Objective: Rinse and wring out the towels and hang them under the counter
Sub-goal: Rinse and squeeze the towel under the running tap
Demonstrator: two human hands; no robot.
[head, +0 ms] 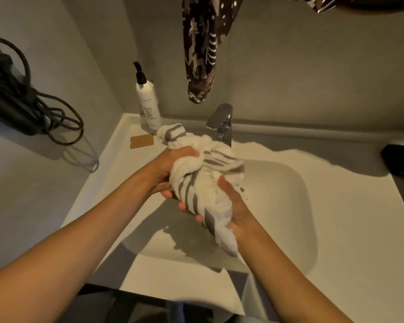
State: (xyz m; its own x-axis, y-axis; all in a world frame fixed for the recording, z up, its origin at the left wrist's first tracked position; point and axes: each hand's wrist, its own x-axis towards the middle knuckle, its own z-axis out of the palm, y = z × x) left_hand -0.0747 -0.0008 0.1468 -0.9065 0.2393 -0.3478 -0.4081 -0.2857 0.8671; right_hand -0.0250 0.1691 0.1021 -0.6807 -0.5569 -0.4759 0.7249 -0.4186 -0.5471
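A white towel with grey stripes (203, 180) is bunched into a twisted roll above the white sink basin (287, 206). My left hand (170, 166) grips its upper part from the left, fingers wrapped underneath. My right hand (236, 206) clasps the lower part from the right, and the towel's tail hangs down past that wrist. The chrome tap (222, 120) stands just behind the towel. Whether water runs from it I cannot tell.
A white pump bottle (148, 103) stands at the counter's back left beside a brown card (141, 141). A patterned brown cloth (203, 50) hangs down over the tap. A dark cabled appliance (12, 99) hangs on the left wall. A dark object (401, 157) sits at far right.
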